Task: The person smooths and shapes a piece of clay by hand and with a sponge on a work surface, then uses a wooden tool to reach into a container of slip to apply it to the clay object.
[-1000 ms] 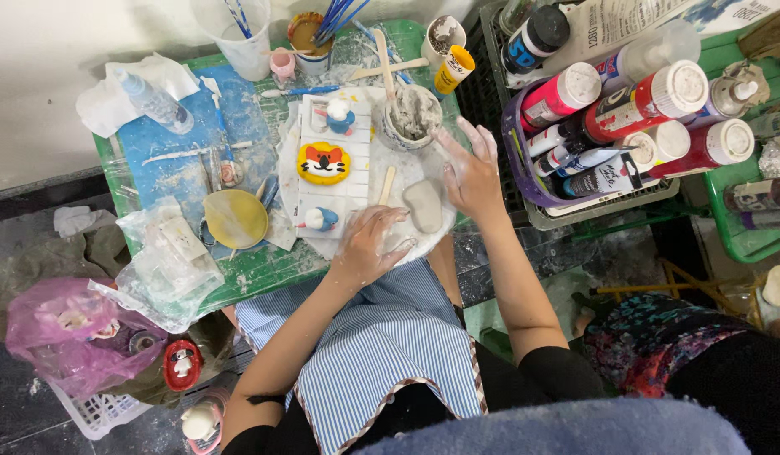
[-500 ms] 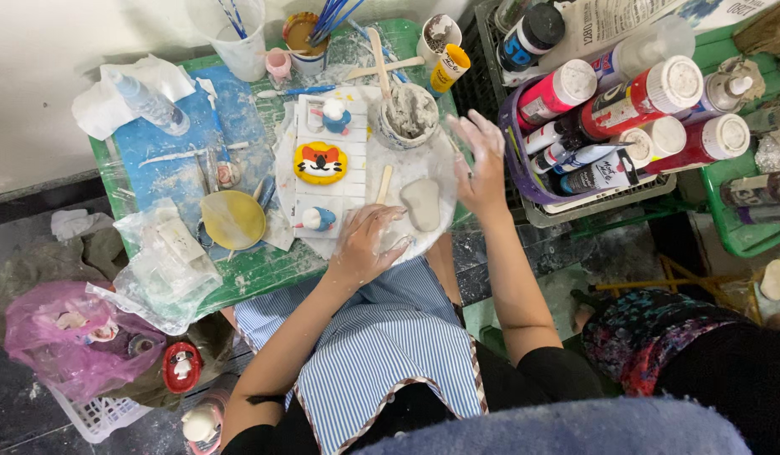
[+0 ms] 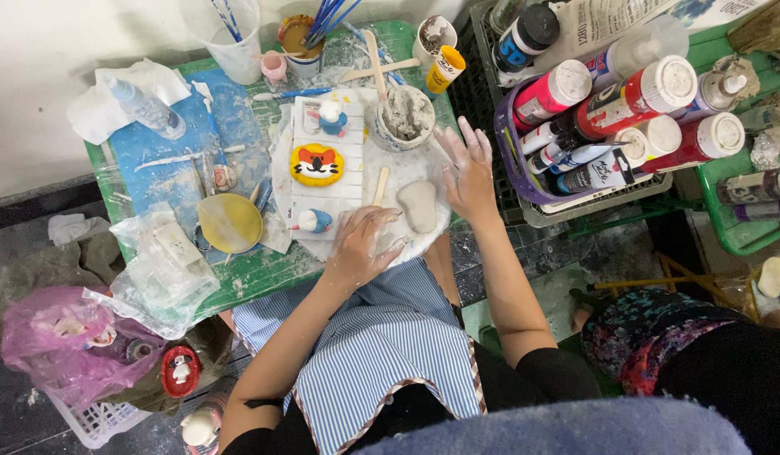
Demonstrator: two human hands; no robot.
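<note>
Spreading across a cluttered green bench (image 3: 263, 274), the work centres on a white round board (image 3: 407, 173) that keeps wet clay off the surface. The left hand (image 3: 363, 244) lies flat with fingers spread, seemingly pinning the board's near edge. The right hand (image 3: 466, 173) hovers open with loose, clay-smeared fingers at the board's right rim, holding nothing. A grey clay slab (image 3: 421, 205) lies on the board between the two hands, just beside each, perhaps touching neither. A small wooden stick (image 3: 379, 185) rests left of it.
</note>
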